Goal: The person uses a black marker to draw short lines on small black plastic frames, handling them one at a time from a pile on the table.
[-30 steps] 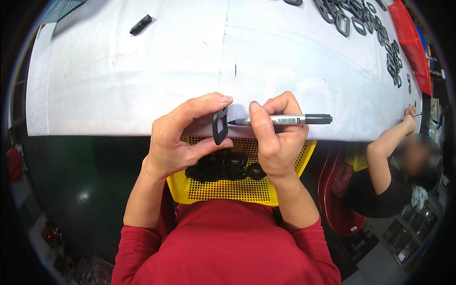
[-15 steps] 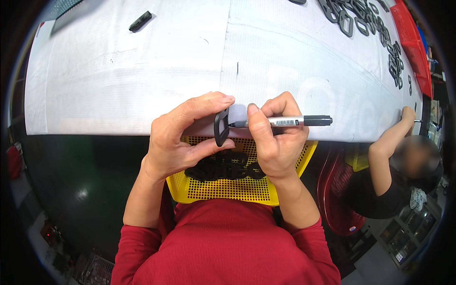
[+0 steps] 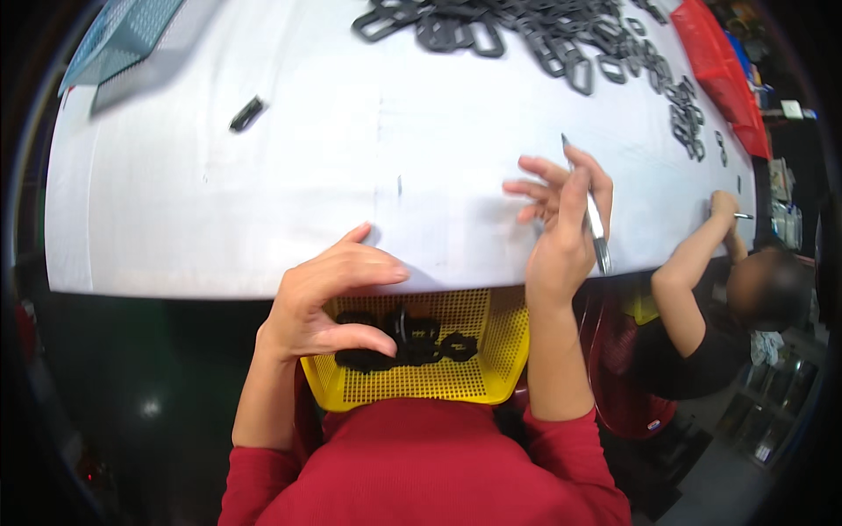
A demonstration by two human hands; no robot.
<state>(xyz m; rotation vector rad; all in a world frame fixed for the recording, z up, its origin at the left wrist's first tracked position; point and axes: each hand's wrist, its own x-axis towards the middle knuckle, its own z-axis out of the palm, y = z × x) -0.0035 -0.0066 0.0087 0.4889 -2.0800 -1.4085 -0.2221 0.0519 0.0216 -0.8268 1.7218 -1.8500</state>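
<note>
My left hand [image 3: 324,294] hangs over the near edge of the white table, thumb and fingers apart with nothing between them. A grey and black marker pen [image 3: 597,230] rests in my right hand [image 3: 564,223], held between thumb and index finger. Its tip points away from me, while the other fingers are spread and slightly blurred. Below my left hand is a yellow plastic basket [image 3: 438,393], holding several black parts [image 3: 419,337]. Farther off on the table lies a heap of black oblong plastic rings [image 3: 456,33].
A small black object [image 3: 247,114] lies at the left of the white table [image 3: 219,228]. A blue basket [image 3: 123,44] stands at the far left, a red one [image 3: 719,74] at the far right. At the right, another person's arm [image 3: 688,263] reaches onto the table with a pen.
The black ring is gone from my left hand, which has opened. My right hand has moved right and away from it, turning the marker. The view has shifted, showing more of the far heap.
</note>
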